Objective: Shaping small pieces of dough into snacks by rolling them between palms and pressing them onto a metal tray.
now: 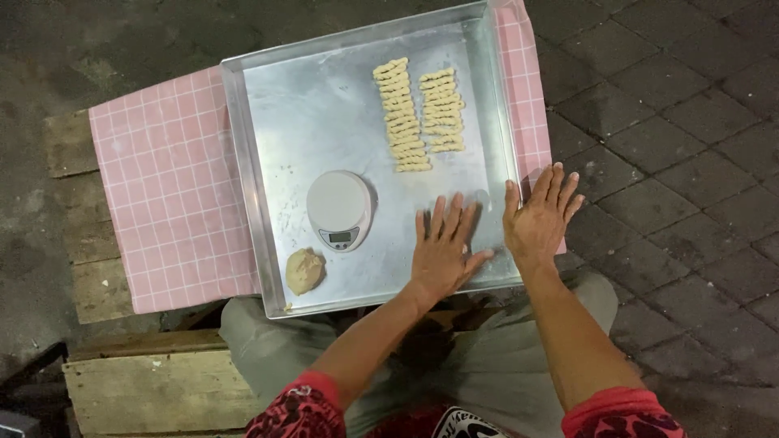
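Note:
A large metal tray point(276, 105) rests on a pink checked cloth point(170, 178). My left hand point(442, 251) lies flat, palm down, on the tray's floor near its front right corner, fingers spread; whether anything is under it is hidden. My right hand point(540, 219) is spread over the tray's right rim and the cloth's edge, holding nothing I can see. Two rows of several twisted dough pieces point(418, 113) lie at the back of the tray. A round white kitchen scale point(341, 208) stands left of my left hand, and a ball of dough point(305, 271) sits at the front left corner.
The cloth covers a low surface of worn wooden planks point(154, 389), which show at the left and front. Dark paving stones point(682, 122) spread to the right and behind. My grey-clad knees point(284, 349) sit right under the tray's front edge.

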